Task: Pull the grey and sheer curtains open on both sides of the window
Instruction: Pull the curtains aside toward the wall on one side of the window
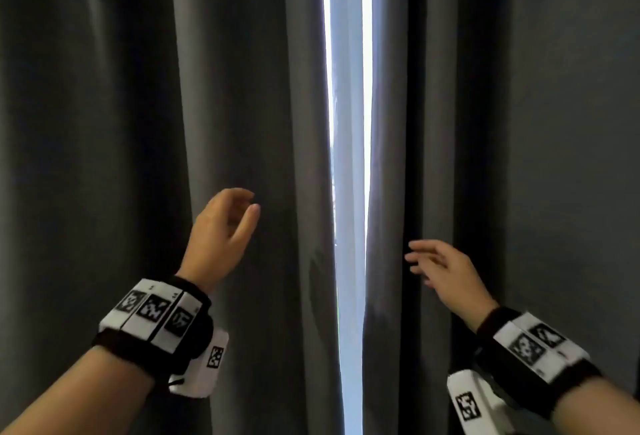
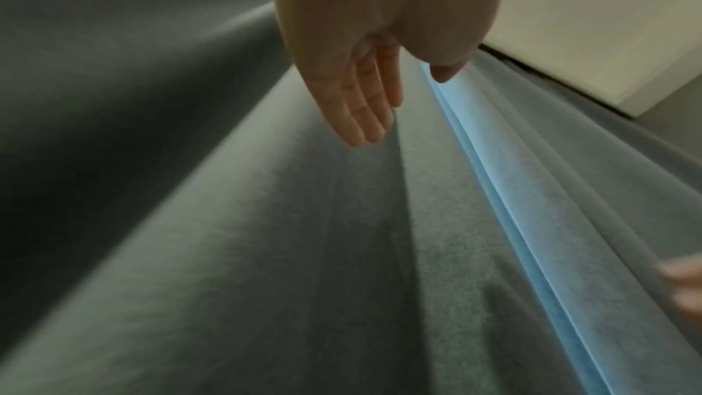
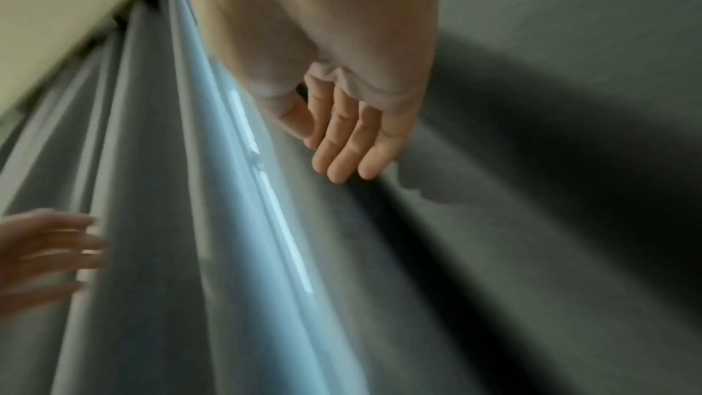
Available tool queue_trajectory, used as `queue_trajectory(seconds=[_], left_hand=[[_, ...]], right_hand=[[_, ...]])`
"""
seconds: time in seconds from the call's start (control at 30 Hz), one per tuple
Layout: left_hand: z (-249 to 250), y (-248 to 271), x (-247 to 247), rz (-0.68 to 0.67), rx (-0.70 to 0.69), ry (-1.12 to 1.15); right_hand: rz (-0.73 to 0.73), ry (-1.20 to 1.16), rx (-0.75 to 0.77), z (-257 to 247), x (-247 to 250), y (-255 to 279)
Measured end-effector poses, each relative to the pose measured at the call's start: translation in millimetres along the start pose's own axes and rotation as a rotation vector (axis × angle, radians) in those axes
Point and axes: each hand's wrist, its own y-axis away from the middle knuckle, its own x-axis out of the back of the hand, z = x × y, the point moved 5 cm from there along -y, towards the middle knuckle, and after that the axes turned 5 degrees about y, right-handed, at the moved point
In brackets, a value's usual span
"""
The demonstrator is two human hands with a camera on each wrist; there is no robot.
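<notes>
Two grey curtains hang almost together, the left panel [image 1: 242, 105] and the right panel [image 1: 433, 105], with a narrow bright gap between them. In that gap a pale sheer curtain [image 1: 349, 123] shows. My left hand [image 1: 239, 213] is raised in front of the left panel, fingers loosely bent, holding nothing. My right hand [image 1: 426, 261] hovers lower, by a dark fold of the right panel, fingers spread and empty. The left wrist view shows the left hand [image 2: 364, 113] with straight fingers over grey cloth [image 2: 266, 221]. In the right wrist view the right hand [image 3: 342, 143] is near the lit sheer cloth [image 3: 235, 191].
Grey folds fill the whole head view from edge to edge. A cream ceiling or wall strip [image 2: 588, 26] runs above the curtain top in the left wrist view, and the same cream surface [image 3: 57, 11] appears in the right wrist view.
</notes>
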Motion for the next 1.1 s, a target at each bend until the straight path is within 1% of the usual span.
queue_trajectory(seconds=[0.07,0.1,0.13,0.23,0.3,0.4,0.43,0.53,0.63,0.8,0.87,0.9,0.97,1.0,1.03,1.1], left_hand=[[1,-13,-22,0.002,-0.01,0.058],[0,-23,-39,-0.027,-0.039,0.066],[5,-21,-52,-0.069,-0.042,0.055],[-4,-35,-91,-0.101,-0.002,0.057],[-7,-42,-111,-0.09,0.043,0.06],[-11,-45,-129,-0.088,0.107,0.041],[-12,-46,-132,-0.093,0.105,0.029],[-17,-49,-137,-0.12,0.063,-0.002],[-23,-53,-140,-0.127,0.032,-0.022],[-32,-60,-155,-0.122,0.046,0.006],[-33,-61,-162,-0.119,0.048,0.008],[-33,-61,-165,-0.114,0.052,0.002],[-33,-61,-169,-0.104,0.066,-0.012],[-32,-60,-171,-0.102,0.074,-0.017],[-32,-59,-172,-0.1,0.082,-0.018],[-33,-58,-172,-0.097,0.102,-0.021]], right_hand=[[0.046,-0.02,0.041,-17,-18,-25],[0.058,-0.039,0.075,-27,-27,-40],[0.051,-0.044,0.096,-38,-37,-45],[0.073,-0.085,0.143,-52,-59,-69],[0.088,-0.096,0.135,-54,-64,-82],[0.074,-0.077,0.074,-48,-61,-96],[0.073,-0.074,0.061,-45,-58,-99],[0.136,-0.064,0.044,-33,-40,-108],[0.143,-0.038,0.011,-13,-19,-117],[0.175,0.024,-0.018,22,38,-149],[0.262,0.041,-0.054,35,68,-158],[0.334,0.077,-0.066,40,82,-160],[0.48,0.237,-0.097,46,102,-158],[0.528,0.297,-0.11,46,105,-154],[0.551,0.33,-0.119,44,103,-151],[0.532,0.335,-0.106,35,88,-143]])
